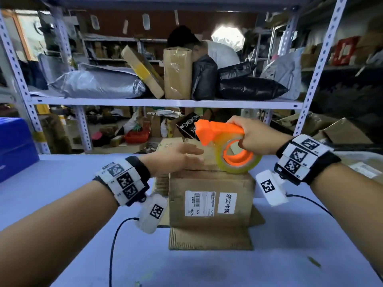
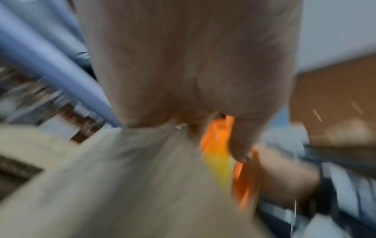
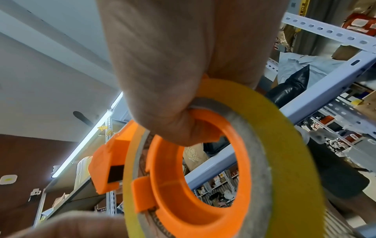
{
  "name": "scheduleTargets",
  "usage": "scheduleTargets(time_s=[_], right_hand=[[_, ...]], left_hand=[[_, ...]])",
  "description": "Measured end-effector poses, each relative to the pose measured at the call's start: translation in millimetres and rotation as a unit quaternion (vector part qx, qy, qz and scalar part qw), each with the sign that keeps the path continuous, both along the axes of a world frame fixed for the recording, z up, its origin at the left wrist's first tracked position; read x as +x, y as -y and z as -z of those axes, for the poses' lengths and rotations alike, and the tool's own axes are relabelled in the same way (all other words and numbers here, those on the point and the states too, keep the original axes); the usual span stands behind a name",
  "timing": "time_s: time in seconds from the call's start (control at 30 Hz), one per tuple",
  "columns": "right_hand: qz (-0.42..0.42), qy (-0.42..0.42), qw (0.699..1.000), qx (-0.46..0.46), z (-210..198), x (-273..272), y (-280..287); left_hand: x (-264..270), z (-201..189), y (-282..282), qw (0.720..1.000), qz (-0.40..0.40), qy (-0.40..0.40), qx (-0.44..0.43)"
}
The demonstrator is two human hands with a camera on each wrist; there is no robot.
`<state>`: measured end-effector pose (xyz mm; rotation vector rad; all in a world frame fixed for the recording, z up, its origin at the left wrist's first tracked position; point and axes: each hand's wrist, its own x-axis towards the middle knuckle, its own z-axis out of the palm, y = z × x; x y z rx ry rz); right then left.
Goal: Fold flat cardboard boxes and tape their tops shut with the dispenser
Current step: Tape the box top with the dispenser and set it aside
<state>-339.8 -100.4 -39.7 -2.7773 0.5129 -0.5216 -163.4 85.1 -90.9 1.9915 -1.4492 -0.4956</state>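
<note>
A brown cardboard box [image 1: 211, 199] with white labels stands upright on the pale blue table [image 1: 62, 235], its lower flap spread out in front. My left hand [image 1: 178, 157] lies flat with straight fingers on the box's top; in the left wrist view the left hand [image 2: 183, 72] is motion-blurred over the cardboard [image 2: 122, 185]. My right hand [image 1: 255, 135] grips the orange tape dispenser [image 1: 217, 131], whose yellowish tape roll [image 1: 240, 162] sits at the box's top right near edge. In the right wrist view the right hand [image 3: 173, 80] curls through the dispenser's ring [image 3: 195, 185].
A metal shelving rack [image 1: 165, 102] rises behind the table, loaded with parcels and bags. A blue crate [image 1: 14, 146] sits at the table's left edge. More flat cardboard [image 1: 342, 135] lies at right. Wrist-camera cables [image 1: 116, 241] trail on the table.
</note>
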Motion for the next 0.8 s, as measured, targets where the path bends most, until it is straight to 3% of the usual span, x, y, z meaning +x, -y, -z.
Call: scheduleTargets(time_s=[0.03, 0.1, 0.17, 0.2, 0.43, 0.8], right_hand=[[0.0, 0.0, 1.0, -0.003, 0.0, 0.9, 0.2], [0.0, 0.008, 1.0, -0.007, 1.8, 1.7, 0.9], [-0.001, 0.011, 1.0, -0.011, 3.9, 1.7, 1.1], [-0.002, 0.012, 1.0, -0.012, 4.4, 1.6, 1.2], [-0.009, 0.014, 1.0, -0.018, 5.4, -0.3, 1.4], [-0.009, 0.012, 1.0, -0.019, 6.4, -1.2, -1.5]], left_hand=[[3.1, -5.4, -1.5, 0.995, -0.033, -0.078, -0.05], [4.8, -14.4, -2.3, 0.958, -0.092, -0.246, -0.114], [0.5, -22.3, -2.4, 0.911, -0.109, -0.385, -0.102], [-2.3, -25.9, -2.2, 0.9, -0.102, -0.416, -0.082], [-8.5, -30.1, 3.6, 0.857, -0.087, -0.503, -0.065], [-5.1, -24.8, 2.3, 0.829, -0.095, -0.542, -0.099]])
